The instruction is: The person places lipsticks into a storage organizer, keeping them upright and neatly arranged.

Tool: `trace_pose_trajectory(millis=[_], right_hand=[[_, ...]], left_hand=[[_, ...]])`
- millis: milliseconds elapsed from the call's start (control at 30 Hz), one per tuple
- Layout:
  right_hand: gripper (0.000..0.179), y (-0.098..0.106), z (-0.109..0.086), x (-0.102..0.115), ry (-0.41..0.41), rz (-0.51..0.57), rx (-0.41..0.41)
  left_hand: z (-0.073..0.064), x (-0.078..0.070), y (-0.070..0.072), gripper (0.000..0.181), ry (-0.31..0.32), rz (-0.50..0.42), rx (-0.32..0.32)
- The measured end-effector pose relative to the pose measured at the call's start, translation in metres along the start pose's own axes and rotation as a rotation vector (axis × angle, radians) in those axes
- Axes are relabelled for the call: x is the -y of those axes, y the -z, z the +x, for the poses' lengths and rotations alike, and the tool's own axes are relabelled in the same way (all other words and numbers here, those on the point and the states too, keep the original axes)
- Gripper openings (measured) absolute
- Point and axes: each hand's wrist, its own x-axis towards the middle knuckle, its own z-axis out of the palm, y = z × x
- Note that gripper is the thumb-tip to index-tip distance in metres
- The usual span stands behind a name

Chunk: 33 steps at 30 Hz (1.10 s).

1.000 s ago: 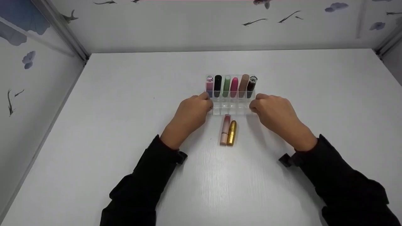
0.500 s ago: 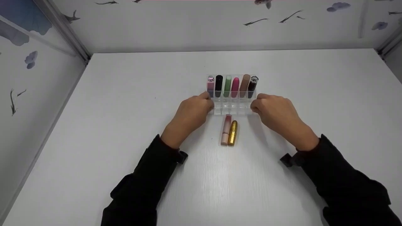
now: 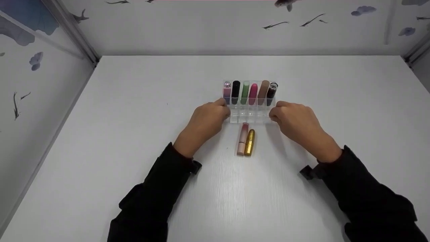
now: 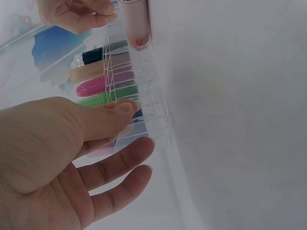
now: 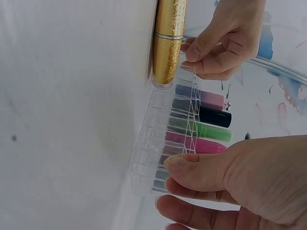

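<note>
A clear plastic lipstick holder (image 3: 248,115) stands on the white table with a row of tubes in its back slots. My left hand (image 3: 209,117) pinches its left end between thumb and forefinger, the other fingers loose in the left wrist view. At the opposite end my right hand (image 3: 295,119) grips the holder likewise. The row includes a black tube (image 3: 236,91), a green tube (image 3: 245,92), a pink tube (image 3: 253,93) and a brown tube (image 3: 263,92). Just in front of the holder lie a pale pink lip gloss tube (image 3: 242,139) and a gold lipstick (image 3: 250,142), side by side.
The white table (image 3: 151,87) extends around the holder on all sides. A patterned white wall panel (image 3: 201,30) rises at its back edge, and another panel (image 3: 40,94) runs along the left side.
</note>
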Motion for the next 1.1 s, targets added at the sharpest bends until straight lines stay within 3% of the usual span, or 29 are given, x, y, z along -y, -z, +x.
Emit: trace_pose_trajectory(millis=[267,467,600,700,800,1100], right_hand=[[0.009,0.004,-0.003,-0.003,-0.017,0.004,0.049],[0.023,0.016,-0.004,0.002,-0.025,0.007,0.084],[0.023,0.020,-0.002,0.006,0.100,0.113,0.073],[0.024,0.019,-0.001,0.008,0.235,0.199,0.111],[0.025,0.015,0.000,0.010,0.326,0.219,0.143],[0.025,0.003,0.002,0.013,0.391,0.193,0.216]], left_hand=[[0.004,-0.003,-0.001,0.019,-0.012,0.012,0.023],[0.004,-0.003,-0.002,0.018,-0.008,0.016,0.026],[0.003,-0.002,-0.001,0.018,0.000,0.013,0.023],[0.002,-0.002,-0.001,0.018,-0.002,0.013,0.017],[0.002,-0.001,-0.001,0.017,-0.004,0.014,0.011],[0.001,0.000,-0.001,0.017,-0.005,0.017,-0.002]])
